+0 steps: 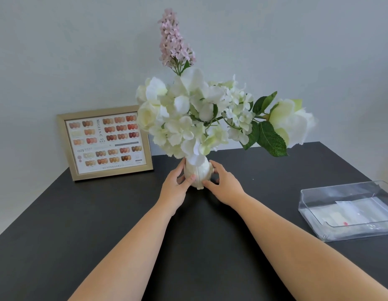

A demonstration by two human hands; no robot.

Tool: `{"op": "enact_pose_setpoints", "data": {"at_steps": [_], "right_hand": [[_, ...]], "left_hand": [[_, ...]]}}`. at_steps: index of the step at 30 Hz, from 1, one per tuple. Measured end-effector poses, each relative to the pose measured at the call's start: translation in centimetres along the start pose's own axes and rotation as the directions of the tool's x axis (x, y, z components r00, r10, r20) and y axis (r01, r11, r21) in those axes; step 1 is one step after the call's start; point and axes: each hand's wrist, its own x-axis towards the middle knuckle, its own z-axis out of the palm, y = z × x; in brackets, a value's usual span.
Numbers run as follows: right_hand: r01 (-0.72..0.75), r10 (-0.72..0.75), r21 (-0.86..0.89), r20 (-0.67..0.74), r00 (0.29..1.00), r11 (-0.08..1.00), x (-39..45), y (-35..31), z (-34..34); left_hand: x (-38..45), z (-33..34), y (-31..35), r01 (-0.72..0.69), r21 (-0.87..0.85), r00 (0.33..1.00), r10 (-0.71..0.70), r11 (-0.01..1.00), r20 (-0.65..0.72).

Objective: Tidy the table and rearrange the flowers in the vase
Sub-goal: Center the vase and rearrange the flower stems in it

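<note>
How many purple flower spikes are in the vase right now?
1. The lilac spike stands at the top of the bouquet, above the white blooms in the vase. Others could be hidden behind the white blooms.

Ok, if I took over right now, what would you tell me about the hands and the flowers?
Left hand: wrapped on the left side of the white vase.
Right hand: cupping the vase's right side, so both hands grip it.
The vase stands near the back of the black table, right of the framed nail colour chart.
Done: white flowers and the pink lilac sprig are in the vase.
Left: one white rose leans far out to the right and probably wants straightening. The clear plastic tray with packets sits at the right edge, maybe still to tidy.
</note>
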Motion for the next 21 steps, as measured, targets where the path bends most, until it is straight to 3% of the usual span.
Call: {"op": "enact_pose_setpoints", "data": {"at_steps": [2,4,21], "right_hand": [[0.007,-0.007,0.004,-0.004,1.000,1.000,0.4,-0.3,-0.6],[0.007,-0.007,-0.025,0.017,1.000,1.000,6.6,0.3,0.9],[-0.037,0.038,0.023,-0.023,0.999,0.999,7.5,1.5,1.9]], "left_hand": [[0.6,0.0,0.6,0.011,-0.008,1.000,-0.011,1.000,-0.010],[6.5,-1.1,-1.1,0.011,-0.021,0.999,-0.012,1.000,-0.042],[8.6,-1.2,-2.4,0.010,0.011,1.000,-0.011,1.000,0.011]]}}
